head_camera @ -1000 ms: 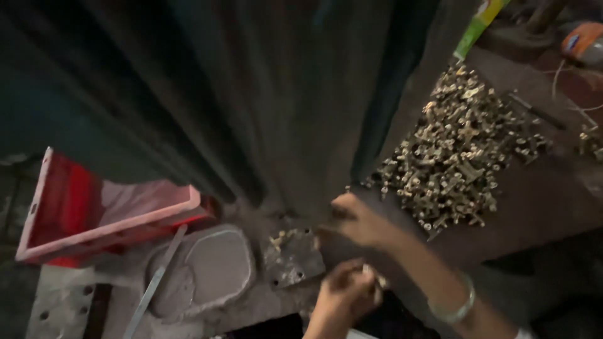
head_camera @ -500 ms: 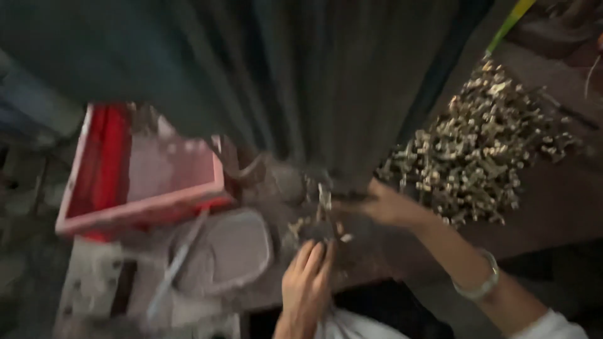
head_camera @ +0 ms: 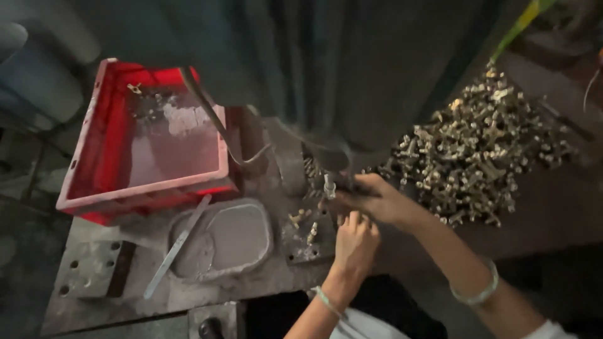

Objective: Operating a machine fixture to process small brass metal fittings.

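My right hand [head_camera: 377,201] reaches in from the right and pinches a small brass part [head_camera: 328,186], held upright at the dark machine's die [head_camera: 314,168]. Just below it, my left hand [head_camera: 355,242] rests at the edge of a grey metal plate [head_camera: 301,248] with its fingers curled. Whether it holds anything is hidden. A few loose brass parts [head_camera: 303,221] lie on that plate. A big heap of brass parts [head_camera: 477,150] is piled on the bench to the right of my right hand.
A red plastic crate [head_camera: 141,191] with grey residue and a few parts sits at the left. In front of it lie a shallow grey metal tray [head_camera: 188,260] and a flat metal strip [head_camera: 176,248]. The dark machine body [head_camera: 352,69] looms over the bench.
My right hand has come left from the brass heap to the die and now holds a part upright. My left hand has risen to the plate's edge. The view has swung left.
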